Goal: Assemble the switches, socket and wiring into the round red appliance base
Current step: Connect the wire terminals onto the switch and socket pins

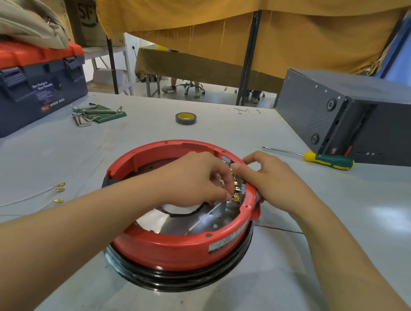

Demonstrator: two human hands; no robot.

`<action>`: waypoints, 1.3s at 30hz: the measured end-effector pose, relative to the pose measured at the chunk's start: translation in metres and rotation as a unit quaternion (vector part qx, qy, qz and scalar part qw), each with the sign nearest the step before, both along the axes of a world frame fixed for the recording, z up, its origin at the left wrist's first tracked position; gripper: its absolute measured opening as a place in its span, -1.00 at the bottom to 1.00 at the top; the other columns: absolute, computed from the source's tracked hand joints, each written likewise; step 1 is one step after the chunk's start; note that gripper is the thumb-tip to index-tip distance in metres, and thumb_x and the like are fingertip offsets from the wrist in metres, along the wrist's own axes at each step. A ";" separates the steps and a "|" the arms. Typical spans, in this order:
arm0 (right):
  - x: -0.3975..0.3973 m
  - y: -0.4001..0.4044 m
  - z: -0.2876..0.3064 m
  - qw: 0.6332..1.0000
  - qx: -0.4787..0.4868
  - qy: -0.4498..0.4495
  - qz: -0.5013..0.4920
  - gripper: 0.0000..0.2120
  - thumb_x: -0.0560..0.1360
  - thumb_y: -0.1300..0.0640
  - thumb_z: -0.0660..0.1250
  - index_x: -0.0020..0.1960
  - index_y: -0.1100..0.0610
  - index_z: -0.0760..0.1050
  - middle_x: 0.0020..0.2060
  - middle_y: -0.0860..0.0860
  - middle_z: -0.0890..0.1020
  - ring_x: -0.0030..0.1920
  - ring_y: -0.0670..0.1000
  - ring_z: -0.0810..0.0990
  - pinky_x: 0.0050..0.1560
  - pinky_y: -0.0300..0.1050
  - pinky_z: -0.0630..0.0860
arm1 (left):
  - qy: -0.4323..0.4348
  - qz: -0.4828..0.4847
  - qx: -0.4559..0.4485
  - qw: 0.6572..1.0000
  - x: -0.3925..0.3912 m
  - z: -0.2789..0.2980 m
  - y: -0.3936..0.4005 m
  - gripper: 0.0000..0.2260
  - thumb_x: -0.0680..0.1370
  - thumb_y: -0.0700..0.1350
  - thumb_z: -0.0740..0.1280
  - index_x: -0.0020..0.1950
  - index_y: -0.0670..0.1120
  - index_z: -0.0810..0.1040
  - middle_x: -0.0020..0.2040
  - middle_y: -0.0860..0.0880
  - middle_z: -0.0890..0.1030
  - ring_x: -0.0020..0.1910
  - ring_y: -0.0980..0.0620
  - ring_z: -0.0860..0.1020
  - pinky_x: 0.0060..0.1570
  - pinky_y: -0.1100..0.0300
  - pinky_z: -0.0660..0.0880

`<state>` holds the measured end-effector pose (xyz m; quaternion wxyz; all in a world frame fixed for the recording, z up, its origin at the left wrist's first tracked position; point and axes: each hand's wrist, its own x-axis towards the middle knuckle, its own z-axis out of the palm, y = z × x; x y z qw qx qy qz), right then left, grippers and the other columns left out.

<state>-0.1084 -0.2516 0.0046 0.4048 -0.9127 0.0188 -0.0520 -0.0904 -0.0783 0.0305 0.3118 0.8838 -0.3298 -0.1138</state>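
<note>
Beyond the grey table (225, 123) hangs a mustard curtain (232, 17).

A single wide-angle camera worn on the person's head looks forward and down over the desk (315, 234), so both forearms run in from the bottom corners toward the middle of the picture. It sits close above the round red base (170, 247), which fills the centre. Its forward tilt also takes in the far desk edge, the toolbox (33, 89) at left and the yellow curtain (208, 18) beyond.
</note>
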 end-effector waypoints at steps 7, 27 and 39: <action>-0.001 -0.001 0.001 0.998 -0.056 -0.010 -0.020 -0.61 0.43 -0.30 0.21 0.03 -0.03 0.49 -0.38 -0.05 0.59 -0.34 -0.11 0.57 -0.19 -0.12 0.54 | -0.039 0.004 -0.027 0.999 0.004 -0.011 -0.006 -0.92 0.40 -0.11 0.46 -0.27 0.05 0.61 -0.39 0.08 0.58 -0.38 0.17 0.52 -0.32 0.35 0.43; 0.001 -0.003 -0.001 0.999 -0.016 0.018 0.025 -0.75 0.52 -0.15 0.23 0.07 0.00 0.46 -0.41 -0.08 0.59 -0.40 -0.07 0.59 -0.31 -0.18 0.47 | -0.095 0.011 0.000 0.995 0.000 -0.012 -0.001 -0.93 0.47 -0.11 0.40 -0.21 0.02 0.63 -0.36 0.11 0.59 -0.36 0.26 0.50 -0.32 0.43 0.37; 0.001 -0.003 -0.003 0.999 0.003 0.015 0.033 -0.74 0.52 -0.14 0.25 0.06 0.02 0.47 -0.39 -0.08 0.59 -0.36 -0.04 0.60 -0.20 -0.07 0.58 | -0.114 0.017 0.021 0.993 -0.001 -0.013 -0.002 -0.92 0.48 -0.13 0.39 -0.21 0.02 0.60 -0.33 0.09 0.59 -0.33 0.21 0.52 -0.29 0.37 0.41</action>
